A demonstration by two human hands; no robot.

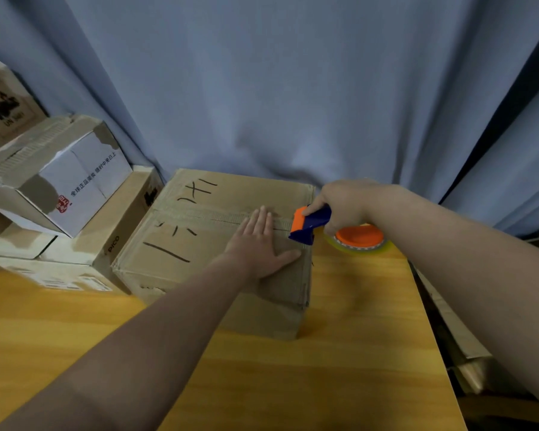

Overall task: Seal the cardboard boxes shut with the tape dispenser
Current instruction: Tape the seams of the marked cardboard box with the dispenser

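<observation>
In the head view, a brown cardboard box [199, 189] with black marker strokes on its top stands on a yellow wooden table [355, 353], near the table's far edge. Its flaps are down, and a strip of tape runs along the centre seam.

The left hand [259, 244] lies flat on the box top near its right end. The fingers are straight and together, with the tips at the seam, and the thumb is spread toward the right edge.

The right hand [346, 203] clasps the handle of a blue and orange tape dispenser [308, 225], with its fingers curled round it. The dispenser's front end sits at the right edge of the box, in line with the seam and just beside the left fingertips. Its tape roll [360, 241], with an orange hub, hangs past the box over the table.

To the left, touching the box, is a stack of other cartons, among them a white box [75, 181] resting tilted on a brown one marked PICO [112, 241]. A blue-grey curtain [277, 88] hangs behind everything.
</observation>
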